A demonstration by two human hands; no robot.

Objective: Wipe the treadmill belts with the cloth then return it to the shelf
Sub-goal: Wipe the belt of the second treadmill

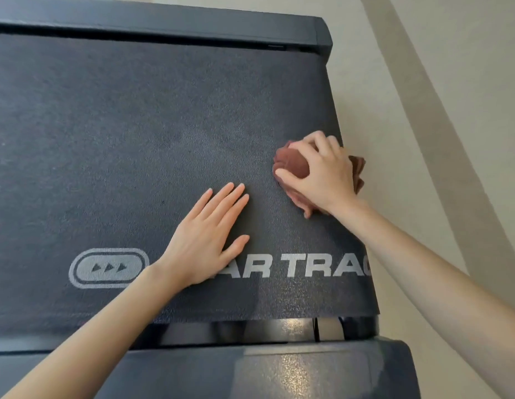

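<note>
Right hand (322, 174) grips cloth (290, 165) at three o'clock on the belt (135, 125), left hand (210, 234) flat; press firmly, sweep toward nine

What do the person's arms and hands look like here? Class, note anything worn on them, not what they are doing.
The left forearm and right forearm are bare up to the frame edge; no sleeves show. The left hand and right hand wear no gloves, and no ring, watch or bracelet is visible. The fingernails that show are short and look unpainted.
</note>
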